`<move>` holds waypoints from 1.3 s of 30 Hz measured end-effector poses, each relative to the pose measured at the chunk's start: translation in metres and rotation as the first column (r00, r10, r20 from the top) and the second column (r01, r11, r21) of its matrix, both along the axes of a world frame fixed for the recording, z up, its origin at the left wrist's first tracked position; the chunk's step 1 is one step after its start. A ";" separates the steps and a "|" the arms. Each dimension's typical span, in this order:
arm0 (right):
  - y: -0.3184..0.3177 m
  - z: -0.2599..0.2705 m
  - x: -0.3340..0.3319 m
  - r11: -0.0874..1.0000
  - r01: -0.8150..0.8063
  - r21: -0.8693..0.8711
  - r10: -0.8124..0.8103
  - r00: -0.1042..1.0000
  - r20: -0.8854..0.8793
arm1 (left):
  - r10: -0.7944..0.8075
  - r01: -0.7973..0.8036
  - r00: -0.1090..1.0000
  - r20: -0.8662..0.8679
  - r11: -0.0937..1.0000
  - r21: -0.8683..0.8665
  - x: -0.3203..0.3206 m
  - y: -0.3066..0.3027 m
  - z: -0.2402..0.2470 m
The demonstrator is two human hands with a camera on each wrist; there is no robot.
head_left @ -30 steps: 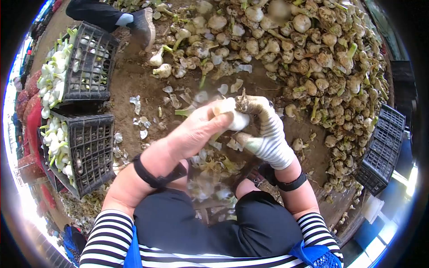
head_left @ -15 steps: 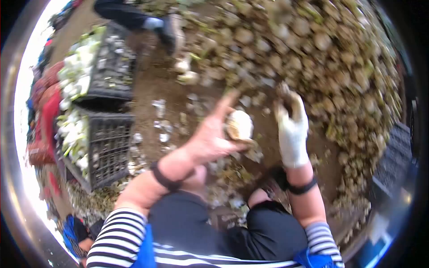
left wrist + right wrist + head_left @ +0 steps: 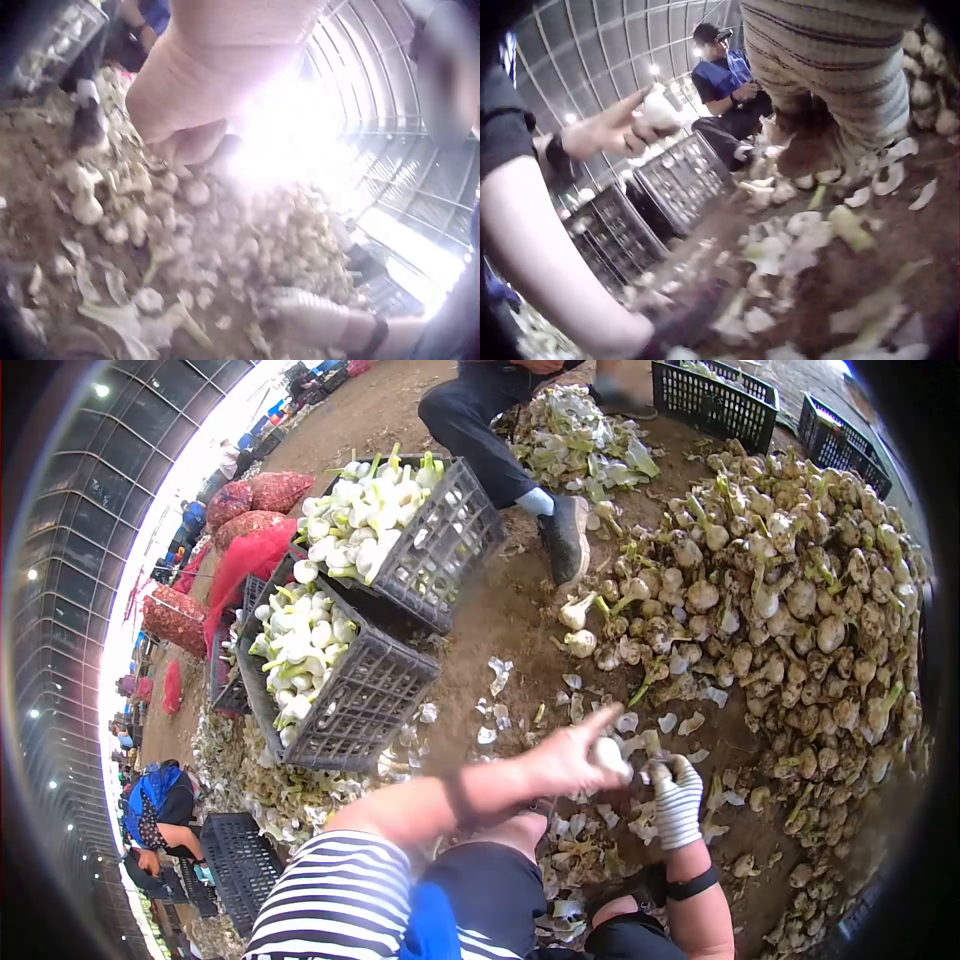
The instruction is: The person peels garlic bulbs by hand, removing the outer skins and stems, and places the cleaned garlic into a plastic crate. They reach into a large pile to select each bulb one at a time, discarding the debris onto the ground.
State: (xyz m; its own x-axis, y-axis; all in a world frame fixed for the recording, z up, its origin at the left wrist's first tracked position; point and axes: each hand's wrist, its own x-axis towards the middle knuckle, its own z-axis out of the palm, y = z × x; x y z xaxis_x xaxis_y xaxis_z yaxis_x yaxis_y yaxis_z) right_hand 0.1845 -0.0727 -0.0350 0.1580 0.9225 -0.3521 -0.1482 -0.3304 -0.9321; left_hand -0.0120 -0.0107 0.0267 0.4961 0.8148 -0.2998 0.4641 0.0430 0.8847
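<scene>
My bare left hand (image 3: 570,758) holds a peeled white garlic bulb (image 3: 608,756), with the index finger stretched out past it. From the side, the right wrist view shows that garlic bulb (image 3: 657,111) raised off the ground, fingers curled beneath it. My right hand (image 3: 676,800), in a striped knit glove, is low over the scattered peels at the near edge of the garlic pile (image 3: 790,600). Its gloved fingers (image 3: 870,112) point down, loosely bent and spread from the thumb. In the left wrist view the left hand's grip is hidden behind the palm and glare.
Two black crates (image 3: 345,700) full of trimmed white garlic stand at the left. Across from me sits another person, whose shoe (image 3: 566,540) is near the pile. Peels (image 3: 590,455) lie heaped beyond, and red mesh sacks (image 3: 245,575) are at far left.
The view has swung left. My hands, together on the bulb at first, have come apart; the bulb stays in the left hand. The gloved right hand has dropped toward the peels.
</scene>
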 end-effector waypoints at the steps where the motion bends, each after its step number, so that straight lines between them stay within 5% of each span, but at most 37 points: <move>1: -0.002 -0.012 0.014 0.998 -0.035 -0.058 0.042 0.992 0.123 | 0.191 -0.141 0.970 0.151 0.947 -0.290 -0.017 0.017 0.008; 2: -0.008 -0.024 0.028 0.991 -0.060 -0.122 0.089 0.967 0.240 | 0.296 -0.274 0.936 0.191 0.952 -0.133 -0.044 0.036 0.003; 3: -0.016 -0.033 0.036 0.982 -0.033 -0.186 0.066 0.982 0.174 | 0.474 -0.380 0.830 0.294 0.866 -0.325 -0.063 0.054 0.045; 4: -0.036 -0.090 0.050 0.999 0.009 -0.053 0.005 0.967 0.255 | 0.667 -0.588 0.699 0.259 0.741 -0.325 -0.078 0.078 0.071; 5: -0.049 -0.103 0.059 0.995 -0.093 -0.045 0.103 0.858 0.503 | 0.894 -0.765 0.398 0.205 0.447 -0.463 -0.100 0.100 0.098; 6: -0.060 -0.108 0.066 0.979 -0.193 -0.072 0.185 0.675 0.714 | 0.735 -0.739 0.381 0.562 0.607 -0.293 -0.153 0.134 0.072; 7: -0.063 -0.090 0.064 0.955 -0.267 -0.127 0.275 0.645 0.713 | 0.633 -0.767 0.169 0.755 0.566 -0.303 -0.175 0.159 0.084; 10: -0.080 -0.090 0.069 0.921 -0.228 -0.315 0.384 0.406 0.829 | 0.722 -0.825 -0.017 0.691 0.381 -0.418 -0.159 0.155 0.110; 12: -0.068 -0.076 0.084 0.956 -0.049 -0.290 0.294 0.166 0.941 | 0.698 -0.692 0.254 0.670 0.615 -0.379 -0.125 0.143 0.067; 14: -0.061 -0.090 0.117 0.998 0.046 0.039 -0.033 -0.129 0.991 | 0.712 -0.645 0.549 0.437 0.694 -0.320 -0.072 0.101 0.021; 15: -0.053 -0.074 0.131 0.898 0.133 -0.419 0.367 0.297 0.881 | 0.717 -0.561 0.576 0.392 0.696 -0.449 -0.049 0.083 0.001; 16: -0.068 -0.132 0.154 0.935 0.093 -0.341 0.351 -0.111 0.930 | 0.714 -0.456 0.611 0.342 0.670 -0.586 -0.022 0.064 -0.020; 17: -0.063 -0.125 0.151 0.921 0.146 -0.360 0.375 -0.094 0.922 | 0.705 -0.431 0.656 0.269 0.643 -0.633 0.005 0.046 -0.030; 18: -0.047 -0.096 0.147 0.889 0.120 -0.443 0.413 0.209 0.886 | 0.662 -0.333 0.712 0.234 0.612 -0.718 0.023 0.033 -0.045; 19: -0.050 -0.102 0.148 0.957 0.059 -0.285 0.287 -0.040 0.957 | 0.580 -0.245 0.782 0.230 0.624 -0.742 0.039 0.018 -0.054; 21: -0.053 -0.137 0.164 0.960 0.061 -0.272 0.273 -0.002 0.962 | 0.446 -0.149 0.869 0.215 0.650 -0.745 0.066 0.000 -0.054; 23: -0.034 -0.079 0.142 0.831 0.022 -0.556 0.542 0.188 0.819 | 0.379 -0.113 0.901 0.210 0.675 -0.730 0.075 -0.011 -0.061; 24: -0.038 -0.076 0.132 0.857 -0.061 -0.512 0.511 0.228 0.829 | 0.320 -0.098 0.927 0.196 0.711 -0.696 0.075 -0.014 -0.063; 26: -0.055 -0.074 0.124 0.977 -0.201 -0.076 0.109 0.157 0.982 | 0.255 -0.074 0.955 0.151 0.699 -0.711 0.072 -0.011 -0.065; 27: -0.049 -0.052 0.125 0.998 -0.035 -0.046 0.051 0.127 0.991 | 0.231 -0.070 0.963 0.136 0.706 -0.705 0.068 -0.008 -0.068; 28: -0.047 -0.063 0.133 0.998 -0.039 -0.048 0.053 0.127 0.991 | 0.211 -0.072 0.970 0.116 0.713 -0.698 0.066 -0.008 -0.069; 29: -0.045 -0.085 0.143 0.972 0.236 -0.019 0.017 0.008 1.000 | 0.226 -0.121 0.972 0.060 0.705 -0.699 0.067 -0.007 -0.067; 30: -0.044 -0.097 0.153 0.871 0.489 0.045 0.014 -0.117 0.993 | 0.225 -0.124 0.973 0.055 0.705 -0.699 0.071 -0.010 -0.065; 31: -0.041 -0.098 0.162 0.871 0.489 0.046 0.010 -0.112 0.994 | 0.288 -0.159 0.954 0.078 0.712 -0.684 0.078 -0.013 -0.062; 32: -0.039 -0.097 0.172 0.907 0.409 -0.105 0.191 -0.176 0.966 | 0.349 -0.195 0.931 0.103 0.717 -0.670 0.081 -0.015 -0.060; 33: -0.043 -0.095 0.180 0.902 0.340 -0.266 0.360 -0.252 0.898 | 0.255 -0.119 0.960 0.116 0.746 -0.655 0.077 -0.014 -0.066; 34: -0.049 -0.096 0.187 0.901 0.344 -0.265 0.360 -0.251 0.898 | 0.251 -0.115 0.961 0.117 0.747 -0.655 0.077 -0.014 -0.065; 36: -0.056 -0.098 0.202 0.787 0.297 -0.541 0.597 -0.149 0.788 | 0.115 -0.001 0.984 0.140 0.778 -0.629 0.076 -0.014 -0.063; 38: -0.066 -0.101 0.217 0.690 0.467 -0.553 0.564 0.132 0.815 | 0.107 0.004 0.984 0.141 0.783 -0.621 0.072 -0.014 -0.068; 39: -0.067 -0.091 0.210 0.709 0.449 -0.544 0.539 0.152 0.828 | 0.094 -0.004 0.989 0.112 0.783 -0.622 0.073 -0.014 -0.068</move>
